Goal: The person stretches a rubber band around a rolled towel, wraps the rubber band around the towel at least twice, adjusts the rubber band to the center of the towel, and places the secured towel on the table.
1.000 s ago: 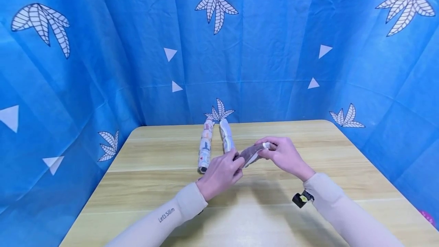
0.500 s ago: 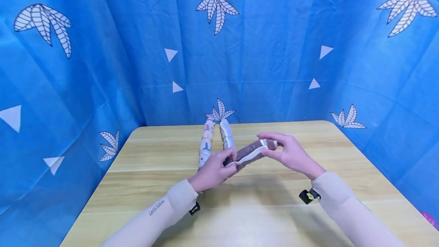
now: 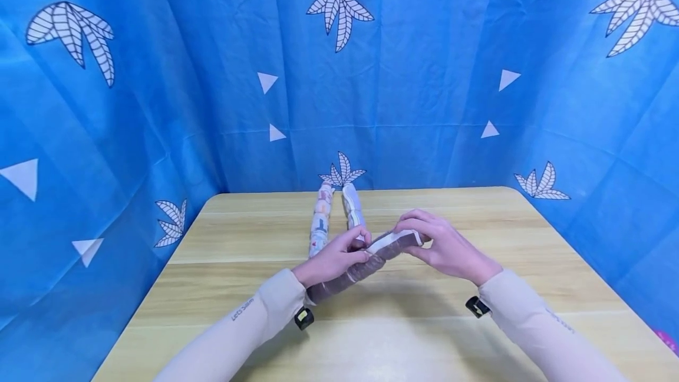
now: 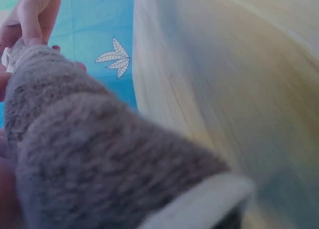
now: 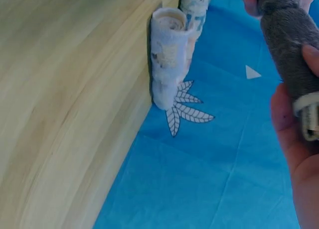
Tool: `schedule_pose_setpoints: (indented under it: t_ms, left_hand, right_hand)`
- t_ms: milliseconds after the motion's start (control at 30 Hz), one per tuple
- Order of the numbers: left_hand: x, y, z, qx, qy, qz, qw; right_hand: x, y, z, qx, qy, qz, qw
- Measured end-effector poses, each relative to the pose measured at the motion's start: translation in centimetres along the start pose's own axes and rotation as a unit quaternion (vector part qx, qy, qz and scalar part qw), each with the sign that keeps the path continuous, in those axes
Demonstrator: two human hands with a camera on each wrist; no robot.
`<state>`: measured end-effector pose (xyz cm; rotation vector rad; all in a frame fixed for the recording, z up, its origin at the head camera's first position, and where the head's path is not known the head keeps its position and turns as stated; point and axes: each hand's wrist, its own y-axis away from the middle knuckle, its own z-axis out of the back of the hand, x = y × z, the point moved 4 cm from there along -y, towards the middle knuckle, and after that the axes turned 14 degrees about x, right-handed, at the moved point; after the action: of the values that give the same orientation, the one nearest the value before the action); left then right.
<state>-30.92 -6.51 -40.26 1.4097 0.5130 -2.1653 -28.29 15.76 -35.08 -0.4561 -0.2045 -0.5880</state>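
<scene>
A brown rolled towel (image 3: 366,269) with white edging is held above the table, slanting up from lower left to upper right. My left hand (image 3: 334,257) pinches it near the middle, and one end extends below that wrist. With thumb and fingers my right hand (image 3: 445,246) grips the other end. Close up in the left wrist view, the brown towel (image 4: 99,139) looks fluffy, with a white band at its near end. The right wrist view shows rolled layers at the towel's end (image 5: 310,114) beside the right hand's fingers.
Two more rolled towels lie at the back of the table (image 3: 451,335): a patterned one (image 3: 320,220) on the left and a whitish one (image 3: 352,202) beside it. My left hand partly covers their near ends. A blue printed curtain (image 3: 424,75) surrounds the table.
The brown towel has turned in my hands, and its lower end now shows under my left wrist. Both hands shifted slightly, still on the towel. The other two rolls stay put.
</scene>
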Motion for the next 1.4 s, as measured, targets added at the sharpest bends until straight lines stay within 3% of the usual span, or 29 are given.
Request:
schedule_pose_setpoints:
  t_ms: [100,167,233,300,367,433,500,533,633,800,1033,1167,1233,1300,1333,1400]
  left_hand:
    - [0.0,0.1,-0.1,-0.001,0.018,0.004,0.9998]
    - [-0.1,0.3,-0.1,-0.014,0.006,0.001,0.9999]
    - [-0.3,0.6,-0.2,-0.029,-0.026,-0.011,0.9992]
    - [-0.6,0.8,-0.4,-0.044,-0.097,-0.031,0.9938]
    - [-1.0,1.0,-0.9,-0.057,-0.201,-0.059,0.9761]
    - [-1.4,1.1,-1.3,-0.078,-0.301,-0.084,0.9466]
    - [-1.7,1.2,-1.5,-0.097,-0.374,-0.101,0.9169]
    - [-1.8,1.2,-1.6,-0.103,-0.394,-0.104,0.9075]
    - [-2.1,1.1,-1.8,-0.114,-0.429,-0.103,0.89]
    - [-2.5,0.7,-2.2,-0.114,-0.467,-0.081,0.8731]
    - [-3.1,0.1,-2.7,-0.101,-0.493,-0.037,0.8633]
    - [-3.1,0.1,-3.0,-0.105,-0.507,-0.038,0.8547]
    - [-3.0,0.1,-3.1,-0.104,-0.508,-0.041,0.8542]
    - [-2.8,0.2,-3.0,-0.094,-0.495,-0.042,0.8628]
    - [-2.7,0.2,-2.8,-0.088,-0.48,-0.042,0.8721]
    - [-2.5,0.3,-2.4,-0.071,-0.423,-0.039,0.9025]
  right_hand:
    - [0.1,0.0,-0.1,-0.014,-0.007,0.016,0.9997]
    - [0.1,0.0,-0.1,-0.017,-0.01,0.018,0.9996]
    - [0.0,0.0,0.0,-0.02,-0.017,0.009,0.9996]
    - [-0.3,0.0,0.0,-0.023,-0.028,-0.012,0.9993]
    - [-0.5,0.1,0.0,-0.025,-0.042,-0.033,0.9983]
    - [-0.6,0.1,0.1,-0.027,-0.054,-0.049,0.997]
    - [-0.8,0.2,0.2,-0.033,-0.063,-0.059,0.9957]
    - [-0.9,0.2,0.2,-0.036,-0.064,-0.062,0.9953]
    - [-1.0,0.3,0.3,-0.05,-0.059,-0.066,0.9949]
    - [-1.0,0.3,0.2,-0.065,-0.045,-0.055,0.9953]
    - [-0.8,0.2,-0.1,-0.071,-0.029,-0.062,0.9951]
    - [-0.8,0.1,-0.2,-0.071,-0.027,-0.076,0.9942]
    - [-0.8,0.1,-0.2,-0.07,-0.028,-0.081,0.9939]
    - [-0.9,0.1,-0.2,-0.068,-0.035,-0.088,0.9931]
    - [-1.0,0.1,-0.1,-0.066,-0.043,-0.095,0.9924]
    - [-1.2,0.1,-0.1,-0.058,-0.076,-0.111,0.9892]
